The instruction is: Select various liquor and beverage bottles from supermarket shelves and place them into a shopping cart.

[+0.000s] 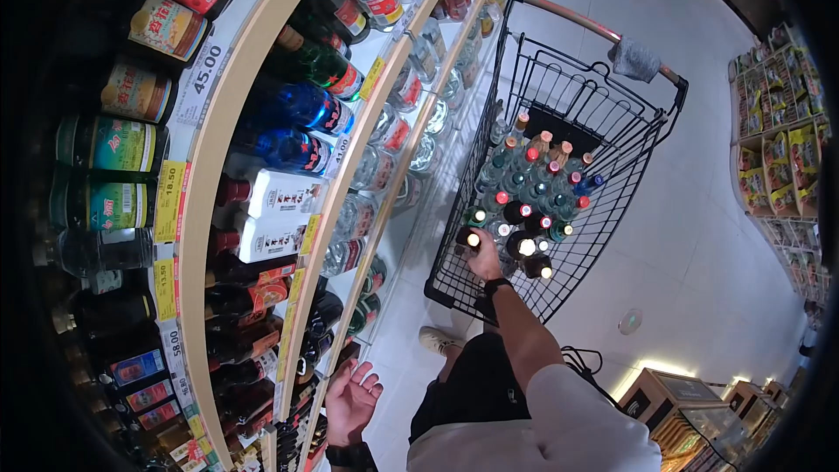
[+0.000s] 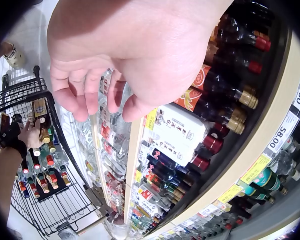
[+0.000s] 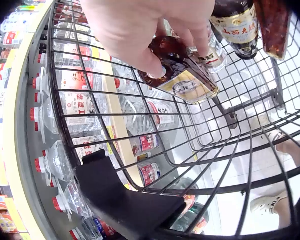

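Observation:
My right hand reaches into the near end of a black wire shopping cart. It grips a brown glass bottle with a cream and yellow label, thumb on one side and fingers on the other. In the right wrist view the bottle leans inside the wire wall, beside a dark bottle with a printed label. Many upright clear bottles with coloured caps stand packed in the cart. My left hand hangs palm up near the shelf edge, its fingers loosely curled and holding nothing.
Tiered shelves of bottles run along the left, with price tags on their edges. A grey cloth hangs on the cart handle. Stands of packaged snacks are at the far right. Wooden display cases stand at the lower right.

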The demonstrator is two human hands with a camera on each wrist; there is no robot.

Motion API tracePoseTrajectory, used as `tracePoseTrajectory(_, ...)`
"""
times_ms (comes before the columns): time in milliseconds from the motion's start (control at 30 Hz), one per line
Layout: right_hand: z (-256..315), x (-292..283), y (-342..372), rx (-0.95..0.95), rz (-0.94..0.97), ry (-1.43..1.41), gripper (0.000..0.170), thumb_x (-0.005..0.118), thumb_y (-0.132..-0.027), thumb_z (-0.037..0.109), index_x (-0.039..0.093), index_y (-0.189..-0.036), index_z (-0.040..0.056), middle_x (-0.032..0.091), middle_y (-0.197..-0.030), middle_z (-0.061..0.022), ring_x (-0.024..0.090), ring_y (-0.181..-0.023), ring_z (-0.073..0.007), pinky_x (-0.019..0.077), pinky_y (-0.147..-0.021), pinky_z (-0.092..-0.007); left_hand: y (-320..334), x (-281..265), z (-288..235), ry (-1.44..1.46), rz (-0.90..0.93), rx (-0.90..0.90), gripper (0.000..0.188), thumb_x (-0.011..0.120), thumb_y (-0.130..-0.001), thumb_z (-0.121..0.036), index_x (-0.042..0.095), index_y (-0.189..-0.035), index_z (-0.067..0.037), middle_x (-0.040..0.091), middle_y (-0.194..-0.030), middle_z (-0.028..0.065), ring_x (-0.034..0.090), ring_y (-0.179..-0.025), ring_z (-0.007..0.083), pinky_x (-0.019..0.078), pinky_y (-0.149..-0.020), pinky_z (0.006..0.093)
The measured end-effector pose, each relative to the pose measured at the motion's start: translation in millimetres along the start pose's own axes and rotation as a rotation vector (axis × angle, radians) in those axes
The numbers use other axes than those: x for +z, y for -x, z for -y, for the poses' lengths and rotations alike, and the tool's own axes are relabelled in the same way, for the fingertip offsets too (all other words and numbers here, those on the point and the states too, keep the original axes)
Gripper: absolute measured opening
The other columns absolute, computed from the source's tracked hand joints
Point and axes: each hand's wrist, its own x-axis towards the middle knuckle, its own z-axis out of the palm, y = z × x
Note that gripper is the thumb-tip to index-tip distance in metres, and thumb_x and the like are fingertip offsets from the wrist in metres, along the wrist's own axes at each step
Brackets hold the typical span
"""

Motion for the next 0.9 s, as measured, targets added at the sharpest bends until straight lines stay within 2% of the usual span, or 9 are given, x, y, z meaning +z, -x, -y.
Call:
tracePoseTrajectory(267, 31.0, -30.6, 13.6, 0.134, 0.051, 0.049, 0.064, 0.059, -0.073, -0.012, 0.053, -0.135, 0.0024, 0.066, -0.121, -0.0197, 0.064, -0.113, -0.0330, 0.0509, -0.096, -0.0350, -0.5, -22.5, -4.8, 0.004, 0.092, -0.030, 0.018, 0.060, -0.095, -0.024, 0.061, -0.111, -0.014, 0.070, -0.103, 0.0082, 0.063, -0.088, 0.0226, 0.0472, -0.079, 0.0365)
tracePoseTrajectory(300, 29.6, -29.1, 15.3, 0.062, -0.028, 0.038, 0.054, 0.056, -0.077, -0.010, 0.056, -0.130, 0.0017, 0.070, -0.111, -0.0189, 0.069, -0.102, -0.0287, 0.0540, -0.088, -0.0344, 0.8, -23.6, -6.2, 0.006, 0.098, -0.026, 0.018, 0.060, -0.095, -0.024, 0.061, -0.110, -0.013, 0.070, -0.101, 0.0082, 0.062, -0.086, 0.0219, 0.0471, -0.078, 0.0356)
tracePoseTrajectory(400, 31.8, -43.2, 22.0, 0.243, -0.003, 0.021, 0.041, 0.054, -0.082, -0.007, 0.061, -0.122, 0.0000, 0.073, -0.100, -0.0167, 0.071, -0.087, -0.0229, 0.0566, -0.078, -0.0335, 4.2, -35.5, -13.0, -0.017, 0.113, -0.019, 0.018, 0.059, -0.096, -0.024, 0.060, -0.110, -0.014, 0.068, -0.103, 0.0076, 0.060, -0.088, 0.0222, 0.0462, -0.079, 0.0363)
tracePoseTrajectory(433, 22.5, -41.2, 23.9, 0.184, -0.049, -0.006, 0.027, 0.053, -0.087, -0.003, 0.064, -0.112, -0.0015, 0.073, -0.087, -0.0136, 0.071, -0.073, -0.0182, 0.0566, -0.067, -0.0316, 5.4, -41.7, -15.1, -0.026, 0.119, -0.016, 0.018, 0.059, -0.096, -0.023, 0.059, -0.111, -0.014, 0.067, -0.105, 0.0074, 0.059, -0.090, 0.0226, 0.0457, -0.080, 0.0371)
tracePoseTrajectory(567, 41.2, -66.8, 55.6, 0.188, -0.003, 0.000, 0.014, 0.057, -0.089, 0.003, 0.066, -0.099, -0.0009, 0.071, -0.078, -0.0102, 0.067, -0.063, -0.0159, 0.0539, -0.059, -0.0297, 13.9, -64.2, -27.7, -0.098, 0.265, 0.041, 0.018, 0.061, -0.095, -0.022, 0.059, -0.110, -0.012, 0.067, -0.105, 0.0076, 0.061, -0.091, 0.0221, 0.0467, -0.081, 0.0371)
tracePoseTrajectory(667, 76.5, -80.6, 91.1, 0.037, -0.067, 0.174, 0.012, 0.058, -0.088, 0.005, 0.069, -0.093, 0.0008, 0.071, -0.078, -0.0090, 0.066, -0.062, -0.0143, 0.0540, -0.060, -0.0310, 25.4, -82.3, -41.6, -0.145, 0.329, 0.109, 0.015, 0.062, -0.094, -0.020, 0.059, -0.106, -0.011, 0.067, -0.104, 0.0082, 0.063, -0.091, 0.0229, 0.0486, -0.081, 0.0377)
tracePoseTrajectory(733, 96.8, -82.4, 110.3, 0.044, -0.061, 0.270, 0.013, 0.058, -0.088, 0.004, 0.069, -0.094, 0.0006, 0.071, -0.078, -0.0086, 0.066, -0.062, -0.0147, 0.0536, -0.060, -0.0304, 33.3, -96.2, -49.6, -0.094, 0.363, 0.131, 0.012, 0.061, -0.094, -0.018, 0.058, -0.102, -0.009, 0.067, -0.103, 0.0094, 0.064, -0.091, 0.0237, 0.0499, -0.081, 0.0383)
tracePoseTrajectory(867, 140.0, -70.1, 142.2, 0.120, 0.078, 0.068, 0.017, 0.053, -0.085, -0.002, 0.068, -0.093, -0.0015, 0.068, -0.074, -0.0074, 0.065, -0.061, -0.0155, 0.0528, -0.058, -0.0295, 44.6, -141.4, -62.0, -0.012, 0.507, 0.179, 0.009, 0.059, -0.094, -0.017, 0.059, -0.094, -0.008, 0.066, -0.106, 0.0134, 0.063, -0.092, 0.0248, 0.0489, -0.082, 0.0377)
tracePoseTrajectory(900, 153.0, -65.4, 149.0, 0.109, 0.103, 0.031, 0.018, 0.051, -0.084, -0.004, 0.067, -0.093, -0.0018, 0.067, -0.075, -0.0076, 0.065, -0.062, -0.0157, 0.0533, -0.058, -0.0297, 50.6, -150.0, -65.5, -0.041, 0.467, 0.192, 0.011, 0.059, -0.094, -0.018, 0.059, -0.095, -0.007, 0.066, -0.107, 0.0137, 0.063, -0.093, 0.0247, 0.0487, -0.083, 0.0374)
